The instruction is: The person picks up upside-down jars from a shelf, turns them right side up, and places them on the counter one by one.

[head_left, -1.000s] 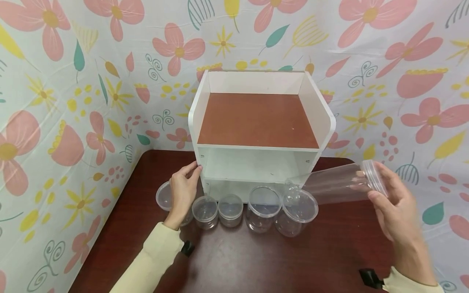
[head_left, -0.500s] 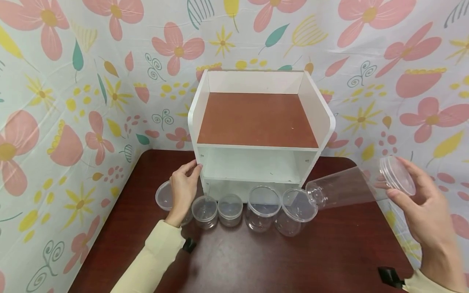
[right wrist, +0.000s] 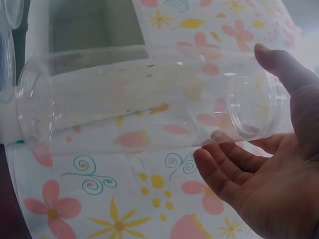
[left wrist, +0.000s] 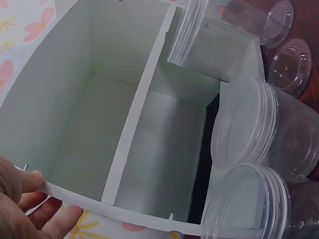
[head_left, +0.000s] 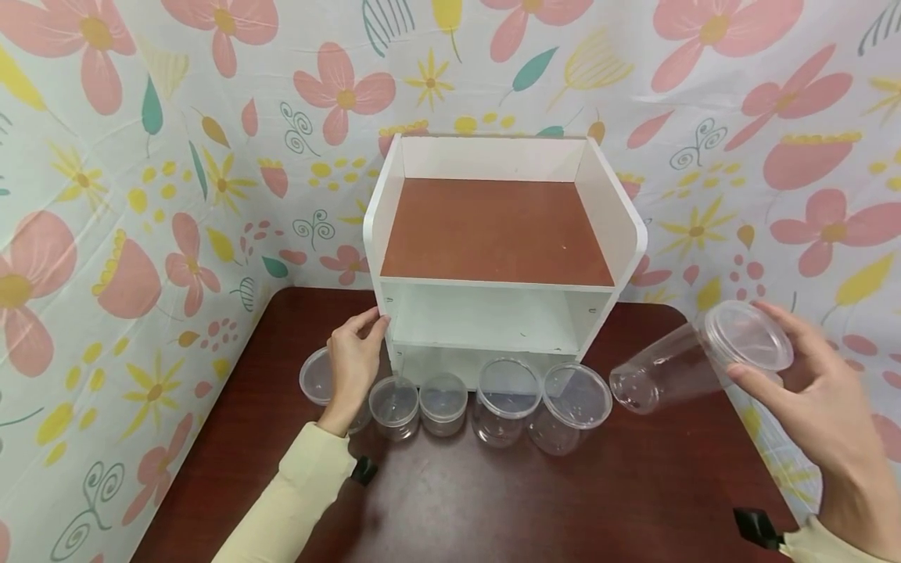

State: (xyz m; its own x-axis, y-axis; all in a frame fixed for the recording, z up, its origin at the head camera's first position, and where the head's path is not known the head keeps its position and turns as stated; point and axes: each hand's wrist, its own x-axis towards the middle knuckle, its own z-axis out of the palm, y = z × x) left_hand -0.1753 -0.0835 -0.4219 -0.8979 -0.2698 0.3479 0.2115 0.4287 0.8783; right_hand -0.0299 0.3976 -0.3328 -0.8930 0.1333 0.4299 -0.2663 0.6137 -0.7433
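My right hand [head_left: 820, 383] grips a tall clear plastic jar [head_left: 665, 379] around its lidded end. The jar is tilted, lid toward me and base pointing left, just right of the row of jars. In the right wrist view the thumb [right wrist: 284, 64] lies on one side of the lid and the curled fingers on the other. My left hand [head_left: 355, 363] pinches the front edge of the left side panel of a small white shelf [head_left: 482, 317]. In the left wrist view its thumb [left wrist: 31, 181] is on the inner side.
Shorter clear lidded jars [head_left: 508, 399] stand in a row before the shelf; the left forearm partly hides those at the left end. The shelf has a brown top [head_left: 493, 234] and stands on a dark red table [head_left: 450, 500], with flowered cloth [head_left: 211, 156] behind.
The right hand has moved right and drawn the tall jar off the row, away from the rightmost short jar. Its lid has turned up toward the camera. The left hand stays put.
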